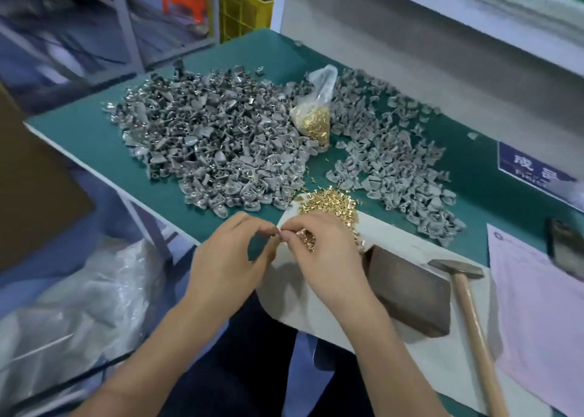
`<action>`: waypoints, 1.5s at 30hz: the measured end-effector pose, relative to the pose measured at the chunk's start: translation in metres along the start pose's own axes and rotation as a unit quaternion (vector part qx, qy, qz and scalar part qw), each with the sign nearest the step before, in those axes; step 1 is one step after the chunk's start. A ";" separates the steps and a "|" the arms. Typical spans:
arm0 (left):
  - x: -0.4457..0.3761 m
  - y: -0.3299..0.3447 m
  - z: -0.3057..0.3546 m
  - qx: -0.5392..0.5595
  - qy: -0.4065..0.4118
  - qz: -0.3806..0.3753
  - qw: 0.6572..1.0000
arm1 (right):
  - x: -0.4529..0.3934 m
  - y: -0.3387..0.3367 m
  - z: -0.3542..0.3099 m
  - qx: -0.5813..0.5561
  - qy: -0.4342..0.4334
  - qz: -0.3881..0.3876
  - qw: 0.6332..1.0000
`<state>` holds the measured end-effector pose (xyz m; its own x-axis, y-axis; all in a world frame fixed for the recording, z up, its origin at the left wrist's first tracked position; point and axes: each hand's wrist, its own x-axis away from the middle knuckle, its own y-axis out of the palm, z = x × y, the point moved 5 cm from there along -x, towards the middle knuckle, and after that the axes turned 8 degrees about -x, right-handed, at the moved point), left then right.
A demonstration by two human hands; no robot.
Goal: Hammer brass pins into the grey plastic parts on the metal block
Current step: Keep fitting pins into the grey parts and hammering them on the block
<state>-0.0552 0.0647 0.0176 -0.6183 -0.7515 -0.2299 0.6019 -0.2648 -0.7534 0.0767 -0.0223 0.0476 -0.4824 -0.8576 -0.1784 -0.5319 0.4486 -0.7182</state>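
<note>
My left hand [234, 255] and my right hand [319, 252] meet fingertip to fingertip above the near table edge, pinching something small between them; what it is I cannot make out. Several brass pins show under my right palm. A loose heap of brass pins [328, 203] lies just beyond my right hand. The dark metal block [410, 290] sits to the right of my right hand, with nothing on it. The hammer [467, 296] with a wooden handle lies right of the block. Two big heaps of grey plastic parts [215, 145] [398, 164] cover the green table.
A clear bag of brass pins [313, 116] stands between the heaps. A pink sheet [537, 315] and a dark phone [565, 249] lie at the right, a blue label [527, 167] beyond. Left of the table sit clear plastic wrap [79, 309] and a cardboard box [34, 202].
</note>
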 end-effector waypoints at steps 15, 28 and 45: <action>-0.007 -0.010 -0.022 -0.020 -0.018 0.001 1.000 | -0.027 0.034 -0.011 0.044 -0.002 0.021 0.999; 0.003 0.038 0.039 -0.020 0.083 -0.143 0.986 | 0.060 -0.083 0.075 -0.033 0.108 0.223 0.968; -0.002 0.042 0.092 0.105 0.087 -0.159 0.978 | 0.079 -0.104 0.083 -0.254 0.113 0.268 0.922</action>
<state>0.0179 -0.0004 0.0433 -0.8565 -0.5021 -0.1198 0.4446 -0.5996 -0.6654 0.1514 -0.1573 0.0526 -0.8730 -0.4296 -0.2308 -0.4045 0.9023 -0.1493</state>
